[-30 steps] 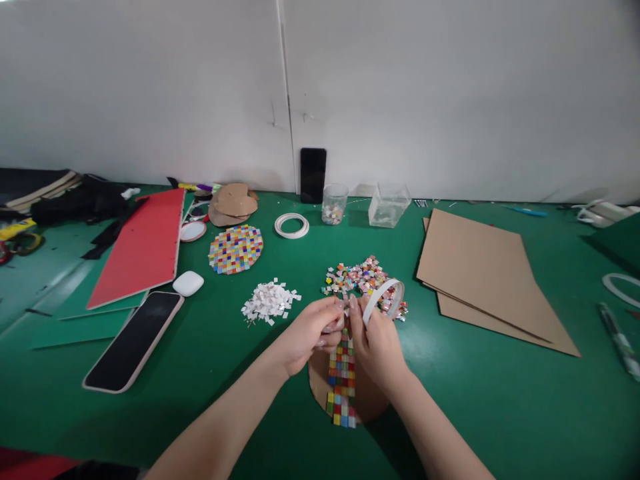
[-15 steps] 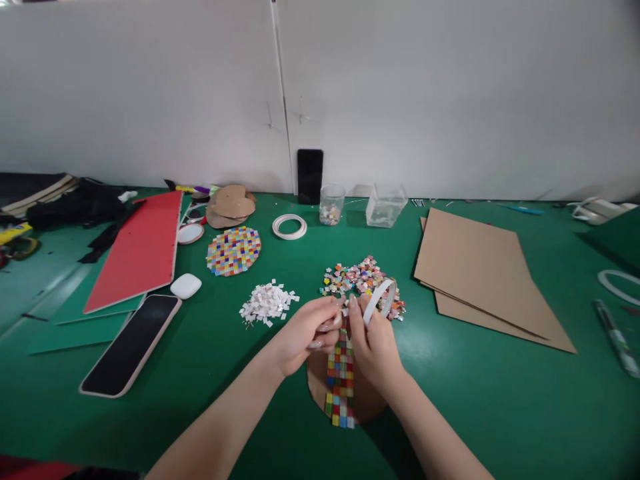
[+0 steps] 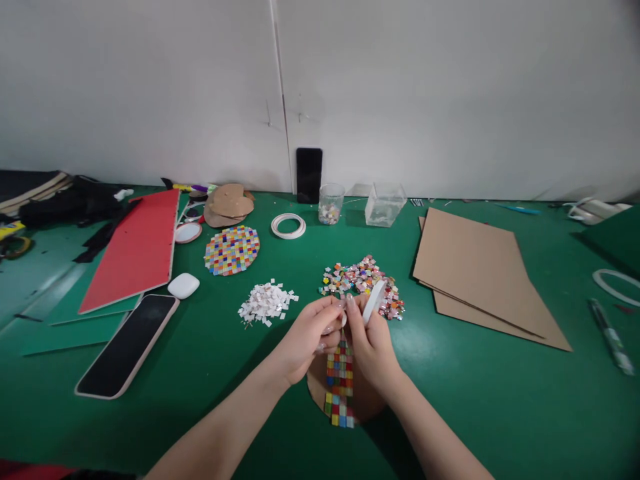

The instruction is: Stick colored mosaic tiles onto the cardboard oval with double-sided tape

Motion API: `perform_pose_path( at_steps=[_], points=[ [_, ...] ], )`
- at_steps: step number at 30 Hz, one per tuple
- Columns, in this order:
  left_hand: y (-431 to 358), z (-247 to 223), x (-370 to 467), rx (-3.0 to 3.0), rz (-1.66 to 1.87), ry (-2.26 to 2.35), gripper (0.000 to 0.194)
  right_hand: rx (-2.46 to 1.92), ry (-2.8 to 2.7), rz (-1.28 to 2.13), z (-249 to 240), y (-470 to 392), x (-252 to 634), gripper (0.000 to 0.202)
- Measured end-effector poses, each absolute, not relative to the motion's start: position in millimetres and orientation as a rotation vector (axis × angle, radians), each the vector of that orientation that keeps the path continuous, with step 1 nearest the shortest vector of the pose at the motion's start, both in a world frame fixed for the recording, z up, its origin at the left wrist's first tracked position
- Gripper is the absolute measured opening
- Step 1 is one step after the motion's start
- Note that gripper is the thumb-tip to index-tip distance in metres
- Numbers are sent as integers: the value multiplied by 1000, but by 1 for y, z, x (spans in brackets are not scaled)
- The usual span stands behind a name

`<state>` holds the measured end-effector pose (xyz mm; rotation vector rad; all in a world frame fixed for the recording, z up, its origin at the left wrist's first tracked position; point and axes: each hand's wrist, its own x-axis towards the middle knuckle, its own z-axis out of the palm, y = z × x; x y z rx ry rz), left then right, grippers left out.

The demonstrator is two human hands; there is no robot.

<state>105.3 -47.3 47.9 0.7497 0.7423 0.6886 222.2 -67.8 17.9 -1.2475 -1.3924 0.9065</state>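
Note:
My right hand (image 3: 373, 340) is closed on a roll of white tape (image 3: 375, 301), its thumb and forefinger pinched together. Beside it my left hand (image 3: 313, 333) is closed too, with a small white piece showing at its fingertips; the two hands meet. Below them lies a brown cardboard disc (image 3: 317, 383), partly covered by a strip of coloured mosaic tiles (image 3: 340, 380). Loose coloured tiles (image 3: 355, 273) are heaped just beyond my hands. A pile of white squares (image 3: 267, 302) sits to the left.
A tiled disc (image 3: 232, 251), white rings (image 3: 289, 226), a cup (image 3: 331, 203) and a clear box (image 3: 385, 205) stand behind. Cardboard sheets (image 3: 470, 267) lie right. At left are a phone (image 3: 127, 347), a white case (image 3: 184, 286) and a red board (image 3: 135, 253).
The tape roll has tilted in my right hand and now shows more edge-on. My fingertips have shifted slightly, and the white piece at my left fingers shows more clearly.

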Motion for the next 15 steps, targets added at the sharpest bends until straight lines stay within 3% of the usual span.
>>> perform_pose_path(
  at_steps=[15],
  points=[
    [-44, 47, 103, 537, 710, 578, 23, -1210, -1438, 951, 19, -68, 226, 30]
  ],
)
